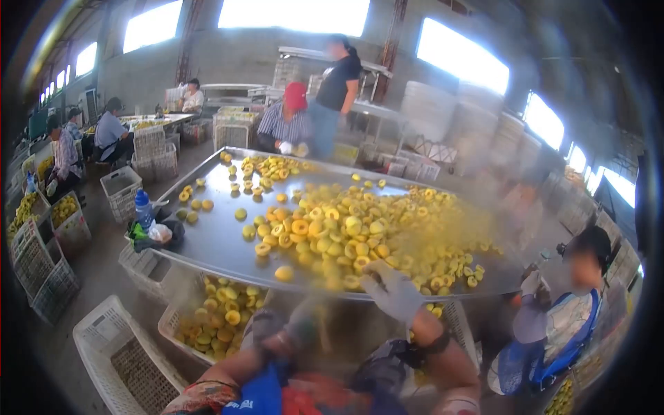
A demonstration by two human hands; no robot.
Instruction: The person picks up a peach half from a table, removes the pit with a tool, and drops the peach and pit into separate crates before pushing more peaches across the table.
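Halved yellow stone fruits (332,235), like peaches or apricots, are heaped on a shiny metal table (207,238). At the table's near edge, my right hand (393,292) wears a pale glove, with its fingers curled together beside the heap. What those fingers hold, if anything, I cannot make out. My left hand (304,319) is lower, in front of the table edge, and blurred; its fingers do not show clearly. One yellow fruit (284,273) rests apart near the front edge. Below the edge, a crate (181,339) contains more yellow fruit.
A white plastic crate (114,346) stands at my lower left. A blue-capped bottle (143,207) and plastic bags (160,234) sit on the table's left corner. A person in a red cap (295,97) works opposite, and another person (581,277) sits at my right.
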